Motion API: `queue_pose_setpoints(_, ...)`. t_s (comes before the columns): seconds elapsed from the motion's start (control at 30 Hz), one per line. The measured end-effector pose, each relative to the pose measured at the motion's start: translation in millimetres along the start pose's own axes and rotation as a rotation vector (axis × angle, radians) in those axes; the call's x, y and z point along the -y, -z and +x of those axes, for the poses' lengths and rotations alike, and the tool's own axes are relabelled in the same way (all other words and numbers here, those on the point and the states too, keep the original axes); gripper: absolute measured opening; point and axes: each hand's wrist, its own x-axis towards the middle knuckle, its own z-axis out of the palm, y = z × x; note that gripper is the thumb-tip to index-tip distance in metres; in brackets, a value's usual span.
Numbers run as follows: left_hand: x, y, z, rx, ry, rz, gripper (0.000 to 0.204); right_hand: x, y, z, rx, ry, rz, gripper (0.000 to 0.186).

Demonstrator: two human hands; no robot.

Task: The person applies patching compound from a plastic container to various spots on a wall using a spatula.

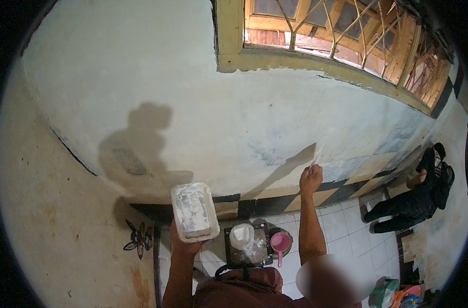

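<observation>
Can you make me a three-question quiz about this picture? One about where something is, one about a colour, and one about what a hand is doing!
1. Where is the white tub?
A. On the left hand
B. On the window sill
C. On the floor tiles

2. What colour is the scoop on the floor?
A. Green
B. Pink
C. Black

3. What is the right hand doing?
A. Hanging open at the side
B. Resting flat on the floor
C. Gripping a flat blade held against the wall

Answers:
1. A, the tub sits on the raised left hand, with the fingers under it.
2. B, the scoop beside the bucket is pink.
3. C, the fingers are closed round the blade, whose tip meets the wall.
</observation>
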Motion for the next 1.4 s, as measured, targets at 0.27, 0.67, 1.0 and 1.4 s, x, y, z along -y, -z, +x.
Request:
queue_pose_setpoints(0.27, -3.8, 10.6, 8.2, 0.109, -0.078, 0.183, 0.06, 62.0, -93.4, -91.7, 0.276, 0.051, 0.346, 0.039)
queue_pose_setpoints(0.67, -5.4, -8.9, 5.6, 0.059, -0.038, -0.012, 0.053, 149.9, -2.3, -102.3, 0.541, 0.324, 0.425, 0.058)
queue_pose_setpoints(1.0, 45.8, -34.1, 9.5, 0.061, 0.006, -0.045, 0.052, 66.0, 32.9, 89.0, -0.006, 0.667, 0.086, 0.016)
queue_pose_setpoints(1.4, 110.5, -46.0, 12.7, 0.068, -0.32, 0.75, 0.057, -13.1, 56.7, 70.0, 0.4, 0.535, 0.187, 0.006)
